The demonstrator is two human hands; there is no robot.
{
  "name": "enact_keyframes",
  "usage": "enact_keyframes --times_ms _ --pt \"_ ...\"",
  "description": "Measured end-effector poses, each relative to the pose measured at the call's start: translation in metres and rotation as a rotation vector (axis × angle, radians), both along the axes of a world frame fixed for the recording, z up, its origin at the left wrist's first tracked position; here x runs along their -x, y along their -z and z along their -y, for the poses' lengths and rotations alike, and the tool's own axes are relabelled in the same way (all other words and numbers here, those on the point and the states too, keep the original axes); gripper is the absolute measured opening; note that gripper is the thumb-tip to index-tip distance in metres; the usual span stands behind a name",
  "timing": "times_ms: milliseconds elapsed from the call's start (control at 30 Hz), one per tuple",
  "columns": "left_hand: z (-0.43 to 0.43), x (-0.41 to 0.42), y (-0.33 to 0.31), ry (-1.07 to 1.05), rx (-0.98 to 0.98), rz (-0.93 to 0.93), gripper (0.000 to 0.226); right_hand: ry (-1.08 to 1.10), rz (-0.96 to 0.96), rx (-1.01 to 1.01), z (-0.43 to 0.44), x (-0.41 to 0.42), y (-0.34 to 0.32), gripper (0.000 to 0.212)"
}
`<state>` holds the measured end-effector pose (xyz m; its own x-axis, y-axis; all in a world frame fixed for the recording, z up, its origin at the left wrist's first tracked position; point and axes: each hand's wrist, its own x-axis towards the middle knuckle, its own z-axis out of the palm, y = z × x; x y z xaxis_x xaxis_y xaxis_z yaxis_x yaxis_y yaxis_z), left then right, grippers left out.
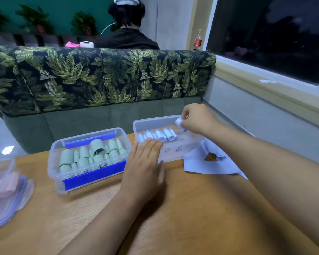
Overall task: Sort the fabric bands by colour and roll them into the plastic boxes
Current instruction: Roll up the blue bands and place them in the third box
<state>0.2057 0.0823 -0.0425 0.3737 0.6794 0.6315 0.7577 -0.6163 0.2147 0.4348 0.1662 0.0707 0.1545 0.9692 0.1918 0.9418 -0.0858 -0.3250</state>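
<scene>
Head view, read from 9 o'clock across to 3. At the far left edge the pink box (9,163) holds pink bands (0,183), too blurred for us to count or to say whether they are rolled. Next, at about 10 o'clock from our left hand (145,162), the green box (52,168) is packed with green rolls (85,155). We make out more than a dozen, too crowded for an exact number.

The left hand lies flat, fingers straight, tips resting on the near left rim of the blue box (147,124); it grips nothing. Inside that box a row of blue rolls (158,135) lies side by side, about seven, each long axis running roughly from 11 to 5 o'clock.

Our right hand (197,120) hovers over the box's far right part and pinches one rolled blue band (178,122) between thumb and fingertips; the fingers partly hide its axis. The coming move, we judge, turns on this: the row's open end lies at about 7 o'clock from the pinch, near and lower. The right hand is therefore the nearer one, and the roll should go down parallel to its neighbours.

At 3 o'clock of the box, loose blue fabric (206,162) lies tangled on the table (182,208), perhaps two or three bands. We count three boxes in all.
</scene>
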Motion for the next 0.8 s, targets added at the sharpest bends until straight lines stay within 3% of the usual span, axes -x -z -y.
enact_keyframes --times_ms 133,233,300,433,533,800 --pt "-0.002 -0.001 0.001 -0.016 -0.037 0.001 0.058 -0.004 0.250 0.099 -0.020 0.015 0.014 0.001" --pt "-0.003 -0.001 0.001 -0.017 -0.036 0.001 0.059 0.011 0.362 0.099 -0.027 0.022 0.026 0.027" --pt "-0.003 -0.001 0.001 -0.019 -0.033 -0.003 0.059 0.030 0.372 0.116 -0.029 0.025 0.032 0.030" --pt "-0.003 -0.001 0.001 -0.028 -0.028 -0.008 0.059 0.091 0.245 0.162 -0.033 0.026 0.033 0.005" --pt "-0.003 -0.001 0.001 -0.028 -0.033 -0.008 0.059 0.102 0.161 0.226 -0.036 0.022 0.031 0.007" --pt "-0.003 0.001 0.000 -0.024 -0.029 -0.032 0.058 0.029 0.328 0.196 -0.021 0.026 0.013 0.020"
